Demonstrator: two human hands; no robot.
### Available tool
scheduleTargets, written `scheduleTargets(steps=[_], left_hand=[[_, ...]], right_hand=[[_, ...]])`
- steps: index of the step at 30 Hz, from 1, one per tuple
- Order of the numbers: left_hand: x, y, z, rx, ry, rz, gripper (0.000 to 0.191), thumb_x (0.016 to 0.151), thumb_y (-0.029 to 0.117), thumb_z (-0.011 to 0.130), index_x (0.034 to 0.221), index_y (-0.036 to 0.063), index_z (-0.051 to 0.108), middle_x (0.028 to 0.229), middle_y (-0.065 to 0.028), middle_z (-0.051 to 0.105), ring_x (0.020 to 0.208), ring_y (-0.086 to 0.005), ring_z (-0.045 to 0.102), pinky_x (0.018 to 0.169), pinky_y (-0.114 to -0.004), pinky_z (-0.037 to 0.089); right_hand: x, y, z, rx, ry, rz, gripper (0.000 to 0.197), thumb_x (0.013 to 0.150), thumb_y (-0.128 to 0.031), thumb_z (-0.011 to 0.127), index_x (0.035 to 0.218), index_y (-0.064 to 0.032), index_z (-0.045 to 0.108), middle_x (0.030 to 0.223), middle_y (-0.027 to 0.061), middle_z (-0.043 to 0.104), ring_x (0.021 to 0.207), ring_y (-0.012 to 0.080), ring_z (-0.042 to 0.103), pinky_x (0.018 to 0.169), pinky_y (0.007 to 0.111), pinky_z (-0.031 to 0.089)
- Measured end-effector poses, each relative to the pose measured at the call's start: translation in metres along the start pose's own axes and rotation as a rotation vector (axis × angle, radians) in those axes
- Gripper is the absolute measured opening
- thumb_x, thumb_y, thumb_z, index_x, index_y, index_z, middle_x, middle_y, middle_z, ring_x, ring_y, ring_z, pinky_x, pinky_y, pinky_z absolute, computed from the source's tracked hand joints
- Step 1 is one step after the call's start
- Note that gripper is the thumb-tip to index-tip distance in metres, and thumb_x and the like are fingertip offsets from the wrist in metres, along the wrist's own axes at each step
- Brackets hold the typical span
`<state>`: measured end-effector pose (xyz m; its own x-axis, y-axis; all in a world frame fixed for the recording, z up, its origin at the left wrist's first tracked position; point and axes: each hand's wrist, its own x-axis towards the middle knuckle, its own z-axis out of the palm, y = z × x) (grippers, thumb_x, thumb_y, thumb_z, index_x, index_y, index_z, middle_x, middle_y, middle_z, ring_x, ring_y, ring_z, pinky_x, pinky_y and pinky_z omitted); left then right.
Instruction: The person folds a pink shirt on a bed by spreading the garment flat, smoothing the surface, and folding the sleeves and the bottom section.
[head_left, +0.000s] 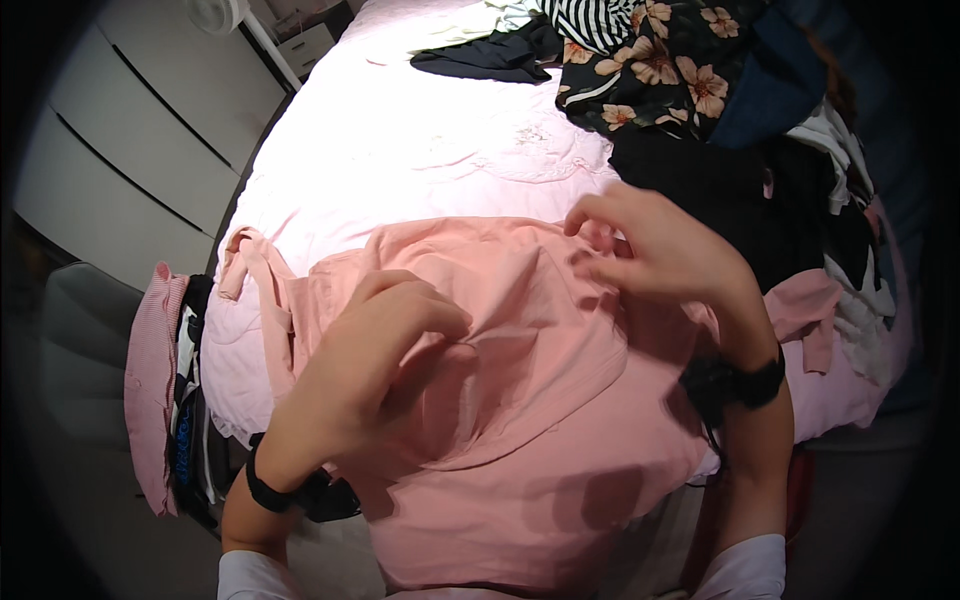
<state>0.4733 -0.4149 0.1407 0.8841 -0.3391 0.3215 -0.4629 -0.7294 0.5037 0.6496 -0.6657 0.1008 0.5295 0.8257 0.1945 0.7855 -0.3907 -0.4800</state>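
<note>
A pink long-sleeved garment lies rumpled over the near edge of the bed and hangs down towards me. On its left part my left hand pinches a fold of the fabric between thumb and fingers. My right hand is raised over the garment's upper right part, its fingers curled and apart, with no cloth plainly held. One sleeve of the garment stretches out at the left, and another pink sleeve-like piece shows beyond my right wrist. Both wrists wear black bands.
The bed has a pale pink quilt. Black clothing, a floral garment and a dark garment lie on its far and right parts. Folded clothes stand in a stack at the left, near a grey chair. Behind is a white cabinet.
</note>
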Motion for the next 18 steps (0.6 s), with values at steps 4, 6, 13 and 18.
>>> scheduleTargets(steps=[4,6,13,18], left_hand=[[0.004,-0.012,-0.004,-0.082,0.077,0.114,0.027,0.079,-0.011,0.070,0.100,0.0021,0.060,0.091,-0.0111,0.059,0.086,-0.0292,0.059,0.078,-0.035,0.049],[0.005,-0.017,-0.002,-0.112,0.097,0.149,0.027,0.079,-0.014,0.067,0.101,0.0019,0.061,0.089,-0.0115,0.058,0.082,-0.0286,0.060,0.073,-0.034,0.049],[0.000,-0.025,-0.006,-0.270,0.002,0.099,0.022,0.082,-0.009,0.067,0.100,0.0021,0.060,0.087,-0.0111,0.058,0.076,-0.0270,0.059,0.067,-0.034,0.047],[0.009,-0.031,-0.006,-0.264,-0.031,0.022,0.016,0.090,0.007,0.070,0.100,0.0014,0.059,0.081,-0.0087,0.058,0.070,-0.0207,0.057,0.062,-0.031,0.045]], right_hand=[[-0.029,-0.024,0.020,0.535,0.037,0.433,0.056,0.078,-0.016,0.078,0.130,-0.0052,0.060,0.100,0.0134,0.067,0.080,0.0175,0.065,0.073,0.031,0.051],[-0.040,-0.021,0.037,0.364,0.129,0.316,0.055,0.078,-0.015,0.078,0.130,-0.0043,0.060,0.102,0.0125,0.068,0.081,0.0176,0.065,0.075,0.030,0.051],[-0.061,-0.033,0.020,0.276,-0.045,0.404,0.045,0.080,-0.010,0.075,0.123,-0.0039,0.065,0.106,0.0105,0.067,0.086,0.0212,0.064,0.078,0.030,0.050],[-0.038,-0.054,-0.011,0.024,-0.004,0.322,0.041,0.082,-0.008,0.074,0.122,-0.0006,0.064,0.096,0.0096,0.066,0.085,0.0189,0.064,0.077,0.029,0.050]])
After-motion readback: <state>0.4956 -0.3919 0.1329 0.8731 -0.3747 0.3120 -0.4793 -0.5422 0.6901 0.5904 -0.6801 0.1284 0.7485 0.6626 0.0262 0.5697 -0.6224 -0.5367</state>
